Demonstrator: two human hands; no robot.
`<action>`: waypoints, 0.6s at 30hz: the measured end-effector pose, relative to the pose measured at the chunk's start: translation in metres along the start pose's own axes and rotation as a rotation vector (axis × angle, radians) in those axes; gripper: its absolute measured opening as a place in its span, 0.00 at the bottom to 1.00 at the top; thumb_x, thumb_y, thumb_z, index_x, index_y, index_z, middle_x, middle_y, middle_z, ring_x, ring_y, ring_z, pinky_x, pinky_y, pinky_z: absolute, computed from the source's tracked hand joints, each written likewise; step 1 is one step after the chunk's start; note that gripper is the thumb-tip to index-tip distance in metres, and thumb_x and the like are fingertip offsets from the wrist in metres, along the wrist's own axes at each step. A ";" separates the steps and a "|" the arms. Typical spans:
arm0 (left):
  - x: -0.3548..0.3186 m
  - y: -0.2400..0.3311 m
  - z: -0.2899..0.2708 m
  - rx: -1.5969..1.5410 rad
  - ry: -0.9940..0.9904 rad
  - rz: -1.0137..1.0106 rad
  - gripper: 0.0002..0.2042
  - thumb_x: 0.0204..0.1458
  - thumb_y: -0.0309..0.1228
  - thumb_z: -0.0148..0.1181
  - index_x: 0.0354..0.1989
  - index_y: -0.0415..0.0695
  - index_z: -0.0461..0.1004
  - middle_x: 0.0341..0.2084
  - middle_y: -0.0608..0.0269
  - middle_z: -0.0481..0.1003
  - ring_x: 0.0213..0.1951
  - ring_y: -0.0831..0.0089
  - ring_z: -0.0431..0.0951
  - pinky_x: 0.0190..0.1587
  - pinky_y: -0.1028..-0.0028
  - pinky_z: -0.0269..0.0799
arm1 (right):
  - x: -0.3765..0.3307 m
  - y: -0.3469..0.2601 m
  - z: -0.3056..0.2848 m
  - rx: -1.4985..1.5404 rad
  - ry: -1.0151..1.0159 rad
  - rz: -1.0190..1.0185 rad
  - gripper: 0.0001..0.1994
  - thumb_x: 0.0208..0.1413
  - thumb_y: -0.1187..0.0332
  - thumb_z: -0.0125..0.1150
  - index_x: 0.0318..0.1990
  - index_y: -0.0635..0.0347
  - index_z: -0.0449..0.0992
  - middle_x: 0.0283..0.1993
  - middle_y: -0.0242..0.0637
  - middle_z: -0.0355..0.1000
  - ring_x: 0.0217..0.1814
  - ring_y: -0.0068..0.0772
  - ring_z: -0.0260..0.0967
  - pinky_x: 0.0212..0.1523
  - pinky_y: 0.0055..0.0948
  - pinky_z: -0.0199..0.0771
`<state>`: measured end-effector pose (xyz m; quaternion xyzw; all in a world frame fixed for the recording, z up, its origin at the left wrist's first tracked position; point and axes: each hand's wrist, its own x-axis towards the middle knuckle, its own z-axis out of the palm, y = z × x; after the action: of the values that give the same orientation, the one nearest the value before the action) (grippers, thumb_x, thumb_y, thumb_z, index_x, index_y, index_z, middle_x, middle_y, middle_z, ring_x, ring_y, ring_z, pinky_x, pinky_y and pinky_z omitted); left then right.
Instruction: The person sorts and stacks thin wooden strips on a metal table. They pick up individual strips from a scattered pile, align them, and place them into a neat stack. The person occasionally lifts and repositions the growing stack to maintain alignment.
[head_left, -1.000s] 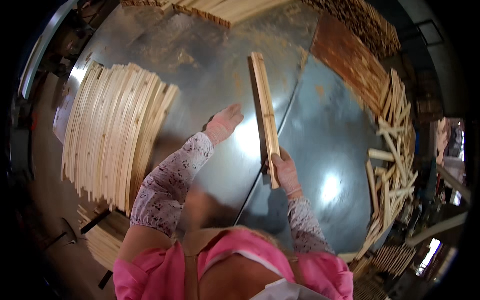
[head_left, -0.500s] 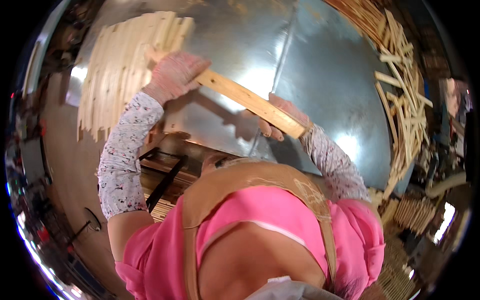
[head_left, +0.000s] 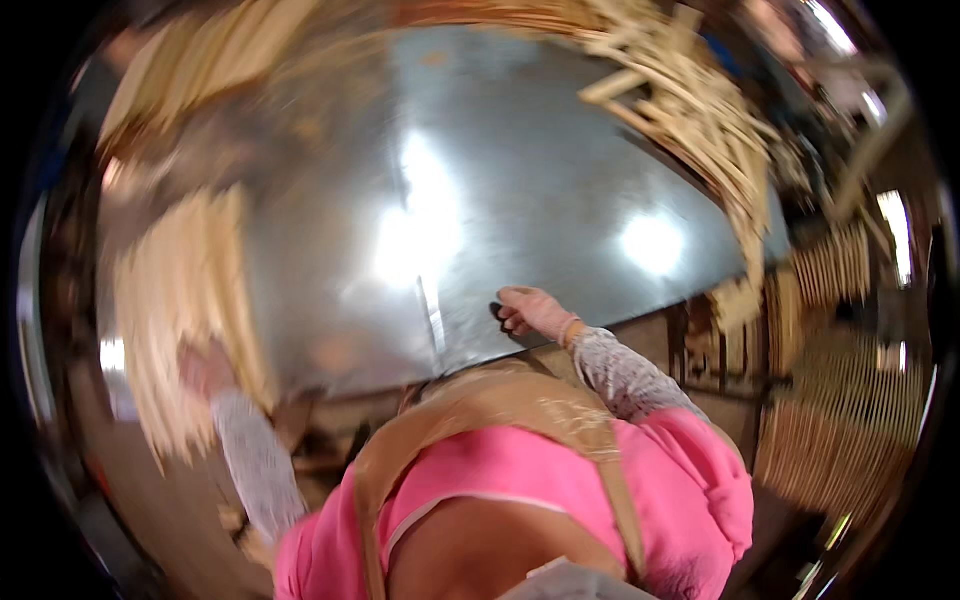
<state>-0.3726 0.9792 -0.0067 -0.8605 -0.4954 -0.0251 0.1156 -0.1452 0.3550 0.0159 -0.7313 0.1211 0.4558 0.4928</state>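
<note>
My left hand (head_left: pixel 207 370), in a pale pink glove, is on the row of light wooden slats (head_left: pixel 185 290) at the left of the table. Motion blurs its fingers, so I cannot make out whether it grips a slat. The slats lie side by side, their ends uneven. Over the near edge of the metal-topped table (head_left: pixel 520 170) hovers my right hand (head_left: pixel 537 312), also gloved. Its fingers are loosely bent and a little apart, with nothing in them. Patterned sleeves cover both forearms.
A tangled heap of thin wood strips (head_left: pixel 690 120) lines the table's far right edge. More slats (head_left: pixel 200 60) lie at the far left. Stacked wooden pieces (head_left: pixel 830 440) stand off to the right, beyond the table.
The wooden slat that both hands held is out of them. My left hand has moved down and left onto the slat row, and my view has turned.
</note>
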 end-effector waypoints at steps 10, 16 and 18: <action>-0.185 0.314 -0.028 -0.783 0.042 0.441 0.38 0.65 0.49 0.62 0.77 0.35 0.62 0.73 0.41 0.66 0.73 0.44 0.66 0.77 0.56 0.60 | 0.024 0.045 -0.422 -0.490 0.906 -0.256 0.32 0.63 0.50 0.63 0.69 0.60 0.72 0.66 0.56 0.74 0.65 0.62 0.74 0.68 0.49 0.73; -0.357 0.518 -0.147 -0.764 -0.264 0.894 0.32 0.60 0.36 0.68 0.71 0.35 0.68 0.67 0.40 0.72 0.66 0.43 0.74 0.71 0.57 0.70 | 0.050 0.052 -0.665 -1.051 1.301 -0.175 0.40 0.57 0.58 0.69 0.77 0.53 0.64 0.73 0.49 0.69 0.75 0.55 0.65 0.70 0.48 0.70; -0.386 0.590 -0.177 -0.915 -0.501 0.943 0.31 0.58 0.34 0.69 0.69 0.35 0.70 0.66 0.37 0.72 0.64 0.42 0.75 0.69 0.56 0.72 | 0.059 0.053 -0.712 -1.212 1.355 -0.159 0.33 0.55 0.59 0.70 0.70 0.49 0.72 0.64 0.44 0.76 0.68 0.52 0.72 0.63 0.46 0.75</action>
<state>-0.0492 0.3284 0.0013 -0.9257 -0.0207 0.0209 -0.3771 0.2438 -0.2461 0.0079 -0.9823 0.0737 -0.1209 -0.1224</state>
